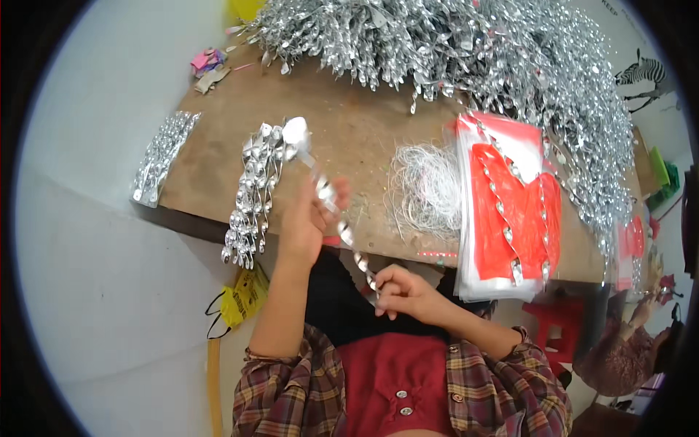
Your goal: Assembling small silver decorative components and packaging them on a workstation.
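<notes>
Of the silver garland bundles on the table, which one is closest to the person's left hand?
The narrow bundle draped over the table's near edge, just left of the left hand. The flat bundle lies farther left, and the big heap sits at the far side.

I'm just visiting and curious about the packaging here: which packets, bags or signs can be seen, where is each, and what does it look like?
Stack of packets: table's right side, flat clear sleeves with red-orange inserts, silver strands lying across them.
More red packets: far right table edge, partly hidden.
Yellow bag: on the floor below the table's left edge, crumpled, black handles.
Zebra picture: upper right wall, black and white.
No screens in view.
</notes>
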A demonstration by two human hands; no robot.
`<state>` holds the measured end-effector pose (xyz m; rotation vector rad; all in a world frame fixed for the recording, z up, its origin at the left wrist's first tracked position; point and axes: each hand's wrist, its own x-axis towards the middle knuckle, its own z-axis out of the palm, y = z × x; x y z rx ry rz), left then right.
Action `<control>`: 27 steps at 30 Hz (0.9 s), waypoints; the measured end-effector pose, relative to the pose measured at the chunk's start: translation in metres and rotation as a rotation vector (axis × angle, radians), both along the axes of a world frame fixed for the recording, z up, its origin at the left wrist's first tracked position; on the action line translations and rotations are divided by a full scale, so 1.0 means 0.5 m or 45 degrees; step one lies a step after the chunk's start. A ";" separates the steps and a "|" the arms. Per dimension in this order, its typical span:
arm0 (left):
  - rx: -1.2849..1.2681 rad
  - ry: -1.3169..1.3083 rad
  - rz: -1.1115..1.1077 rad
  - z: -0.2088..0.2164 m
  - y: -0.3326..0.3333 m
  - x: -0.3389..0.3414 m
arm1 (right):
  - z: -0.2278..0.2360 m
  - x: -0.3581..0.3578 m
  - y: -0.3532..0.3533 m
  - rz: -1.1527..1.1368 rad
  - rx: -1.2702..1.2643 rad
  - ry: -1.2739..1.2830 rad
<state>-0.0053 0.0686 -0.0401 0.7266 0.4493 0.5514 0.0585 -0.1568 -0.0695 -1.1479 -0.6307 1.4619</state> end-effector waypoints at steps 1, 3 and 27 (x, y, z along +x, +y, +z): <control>-0.019 -0.094 0.075 0.000 0.006 0.002 | -0.013 -0.008 -0.007 0.067 0.004 -0.014; 0.102 -0.095 0.153 0.016 0.006 -0.006 | -0.031 -0.014 -0.017 0.095 -0.026 -0.036; 0.209 0.074 0.102 -0.013 -0.065 -0.078 | 0.000 0.174 0.051 0.498 0.632 -2.568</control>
